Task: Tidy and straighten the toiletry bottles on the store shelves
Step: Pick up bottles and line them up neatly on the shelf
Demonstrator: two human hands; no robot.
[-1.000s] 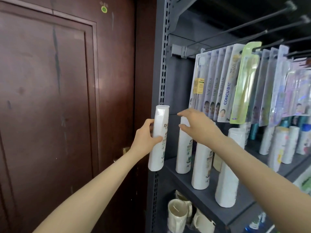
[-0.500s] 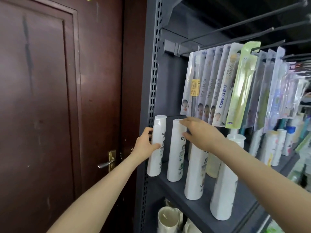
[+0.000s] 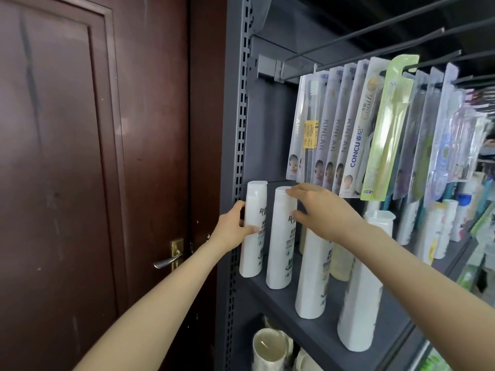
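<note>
head view, change: end bottle (image 3: pixel 253 231), off the shelf's left end 1.0 s ago, now stands on the shelf (image 3: pixel 316 328) beside second bottle (image 3: pixel 281 236), which has come forward from behind.
meaning: left end of the row looks nearly lined up; probably small squaring left.
left hand (image 3: pixel 233 228): fingers and thumb wrapped round the end bottle's middle.
right hand (image 3: pixel 318 210): fingers on the second bottle's cap, thumb on its side, a loose pinch.
look: tall white bottles, caps up, upright, green print labels facing out, in a row along the shelf's front edge.

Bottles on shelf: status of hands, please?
Left hand grips end bottle. Right hand holds second bottle. Nothing in the way.
</note>
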